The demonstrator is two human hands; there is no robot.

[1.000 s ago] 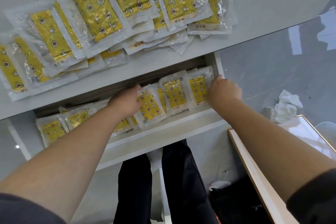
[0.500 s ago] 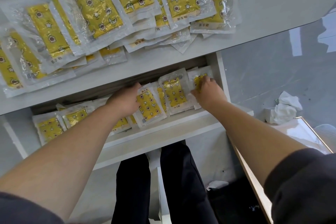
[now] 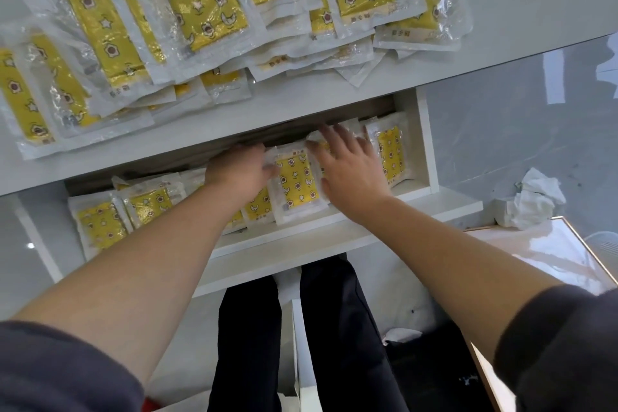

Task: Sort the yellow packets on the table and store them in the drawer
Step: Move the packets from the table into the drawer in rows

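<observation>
Several yellow packets in clear wrappers lie overlapped on the white table (image 3: 501, 43), such as one packet (image 3: 200, 0) at the top middle. Below it the white drawer (image 3: 424, 150) stands pulled out, holding a row of yellow packets (image 3: 100, 224). My left hand (image 3: 240, 170) rests on the packets in the drawer's middle, its fingertips hidden under the table edge. My right hand (image 3: 347, 170) lies flat with spread fingers on a packet beside the middle packet (image 3: 297, 184). Another packet (image 3: 389, 152) stands at the drawer's right end.
Crumpled white tissue (image 3: 535, 197) lies on the grey floor at the right. A glossy white side table with a gold rim (image 3: 575, 244) stands at the lower right. My dark trouser legs (image 3: 334, 344) are below the drawer front.
My right hand has moved left from the drawer's right end and spread flat over a packet nearer the middle, uncovering the rightmost packet. My left hand has stayed on the middle packets.
</observation>
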